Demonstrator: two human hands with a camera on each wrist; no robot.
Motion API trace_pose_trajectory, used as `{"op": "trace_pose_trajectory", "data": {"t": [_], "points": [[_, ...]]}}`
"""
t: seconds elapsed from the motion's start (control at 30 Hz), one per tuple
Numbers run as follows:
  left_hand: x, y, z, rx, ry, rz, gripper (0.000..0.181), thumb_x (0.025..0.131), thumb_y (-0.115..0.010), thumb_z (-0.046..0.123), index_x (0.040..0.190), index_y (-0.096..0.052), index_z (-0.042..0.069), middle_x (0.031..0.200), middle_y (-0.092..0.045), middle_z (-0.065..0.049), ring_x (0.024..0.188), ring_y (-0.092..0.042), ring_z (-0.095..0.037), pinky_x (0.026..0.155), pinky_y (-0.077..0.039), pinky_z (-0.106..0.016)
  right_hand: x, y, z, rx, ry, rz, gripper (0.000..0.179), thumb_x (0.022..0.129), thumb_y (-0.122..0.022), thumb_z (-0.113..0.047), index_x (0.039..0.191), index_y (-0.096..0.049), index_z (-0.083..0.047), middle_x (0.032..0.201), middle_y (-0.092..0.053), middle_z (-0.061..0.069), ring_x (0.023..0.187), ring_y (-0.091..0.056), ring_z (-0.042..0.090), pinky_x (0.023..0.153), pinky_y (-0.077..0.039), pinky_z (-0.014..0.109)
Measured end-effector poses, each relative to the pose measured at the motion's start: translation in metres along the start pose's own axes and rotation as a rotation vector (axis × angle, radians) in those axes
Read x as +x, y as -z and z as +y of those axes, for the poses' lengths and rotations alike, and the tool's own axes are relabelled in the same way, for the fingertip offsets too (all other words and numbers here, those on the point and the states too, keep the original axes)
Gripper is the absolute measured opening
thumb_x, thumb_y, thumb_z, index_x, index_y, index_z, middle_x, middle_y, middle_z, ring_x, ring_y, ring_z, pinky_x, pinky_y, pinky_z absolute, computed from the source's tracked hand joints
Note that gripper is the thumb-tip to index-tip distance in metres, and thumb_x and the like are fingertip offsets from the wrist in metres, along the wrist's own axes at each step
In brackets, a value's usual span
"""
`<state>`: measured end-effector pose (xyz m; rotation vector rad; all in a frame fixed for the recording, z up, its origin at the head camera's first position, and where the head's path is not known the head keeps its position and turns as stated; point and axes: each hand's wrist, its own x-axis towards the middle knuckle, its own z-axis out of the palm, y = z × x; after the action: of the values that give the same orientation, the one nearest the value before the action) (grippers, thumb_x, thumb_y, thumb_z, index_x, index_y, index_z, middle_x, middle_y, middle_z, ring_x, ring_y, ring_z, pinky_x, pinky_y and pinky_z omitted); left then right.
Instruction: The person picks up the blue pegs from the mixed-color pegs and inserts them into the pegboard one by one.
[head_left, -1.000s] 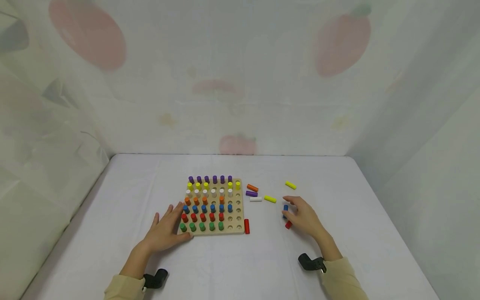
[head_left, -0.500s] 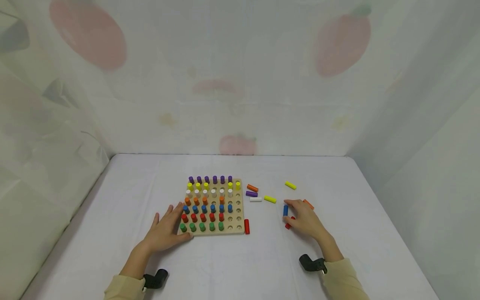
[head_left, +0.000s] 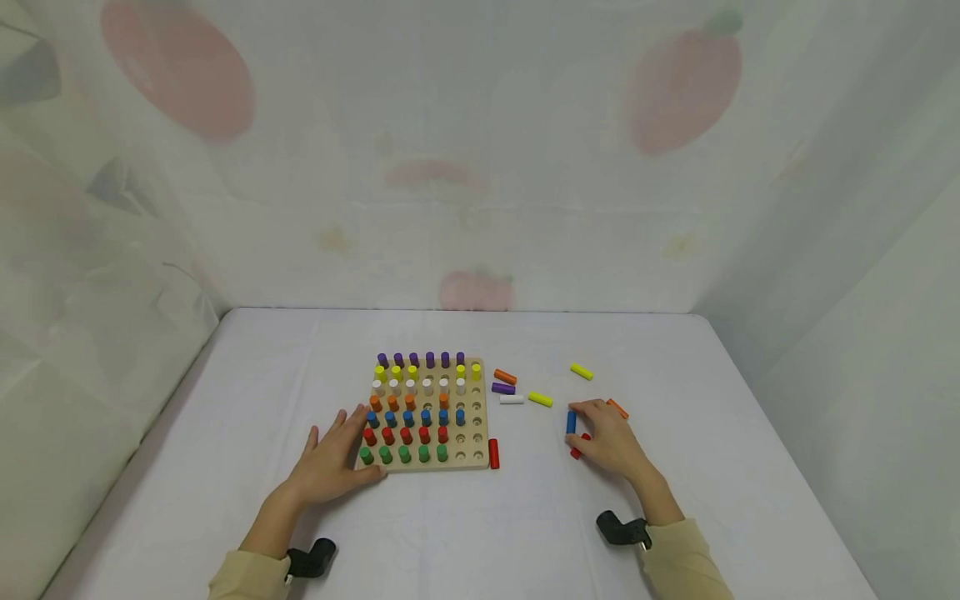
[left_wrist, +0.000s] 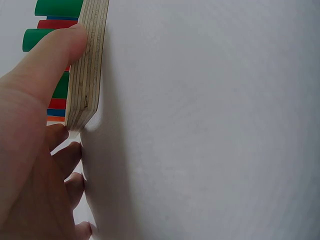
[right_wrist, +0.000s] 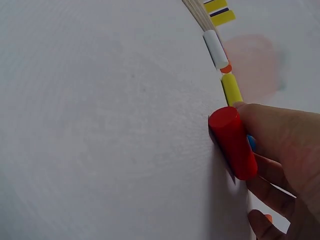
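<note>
A wooden pegboard (head_left: pixel 475 429) with rows of coloured pegs stands on the table in the head view. My left hand (head_left: pixel 330 462) lies at its near left corner, the fingers along the left side and the thumb (left_wrist: pixel 75 42) pressing the front edge. Right of the board, my right hand (head_left: pixel 607 439) pinches a blue peg (head_left: pixel 571 423) end to end between thumb and index finger, low at the table. Just beside it, partly behind the thumb, lies a red peg (right_wrist: pixel 232 142). In the right wrist view the thumb and the red peg hide most of the blue one.
Against the board's right side lies another red peg (head_left: pixel 493 453). Orange (head_left: pixel 506 377), purple (head_left: pixel 503 388), white (head_left: pixel 512 399) and yellow (head_left: pixel 540 399) pegs lie loose between board and right hand. One yellow peg (head_left: pixel 581 371) is farther back; an orange peg (head_left: pixel 617 408) lies behind the right hand.
My right hand has dropped slightly, and its thumb and index finger have come to the ends of the blue peg. The orange peg behind it has come into view. My left hand stays put.
</note>
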<state>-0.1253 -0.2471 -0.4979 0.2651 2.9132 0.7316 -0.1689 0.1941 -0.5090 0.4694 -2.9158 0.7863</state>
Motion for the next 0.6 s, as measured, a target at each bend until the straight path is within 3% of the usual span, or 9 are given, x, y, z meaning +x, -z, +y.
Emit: {"op": "trace_pose_trajectory", "data": {"t": [0.6], "points": [[-0.0008,0.0003,-0.0001,0.006,0.005,-0.007,0.102,0.068,-0.072,0.055,0.145,-0.025,0.007,0.151,-0.025,-0.014,0.138,-0.014,-0.041,0.103,0.000,-0.069,0.0005,-0.0027,0.0002,0.019,-0.053,0.011,0.044,0.074,-0.076,-0.023,0.113,-0.062,-0.008,0.114,-0.059,0.012,0.109,-0.054,0.028,0.092,-0.045,0.046]]}}
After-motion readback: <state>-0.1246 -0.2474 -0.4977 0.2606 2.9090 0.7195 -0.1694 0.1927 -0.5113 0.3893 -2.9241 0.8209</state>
